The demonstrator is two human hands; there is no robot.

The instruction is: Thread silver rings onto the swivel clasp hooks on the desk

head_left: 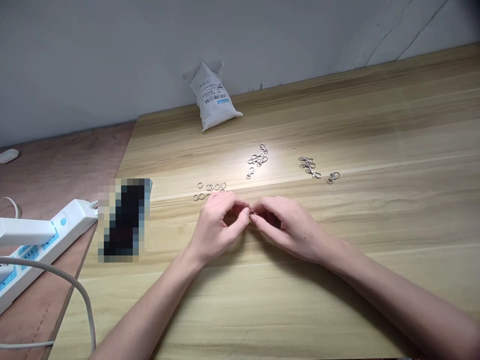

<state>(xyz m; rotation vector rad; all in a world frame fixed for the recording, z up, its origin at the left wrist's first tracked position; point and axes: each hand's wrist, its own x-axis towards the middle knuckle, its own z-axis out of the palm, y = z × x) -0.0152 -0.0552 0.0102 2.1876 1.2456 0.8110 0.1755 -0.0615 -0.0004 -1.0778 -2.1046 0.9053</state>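
Thumb and forefinger of my left hand (223, 217) and of my right hand (287, 225) meet in a pinch above the tabletop. Between the fingertips shows a small shiny metal clasp piece (252, 211), mostly covered, so its full shape cannot be made out. Just behind my left hand lie several loose metal rings (216, 187), some partly hidden by that hand. Farther back is a loose group of swivel snap clasps (256, 159). Right of these, more clasps (307, 165) lie in a row, with a single clasp (333, 177) that has a ring at its end nearby.
A white plastic packet (213, 100) with a printed label stands near the wall. At left lie a blurred-out dark flat object (125, 217), a white power strip (67, 225) with plugs, and a grey cable (80, 287). A white rounded object (9, 156) sits at the far left.
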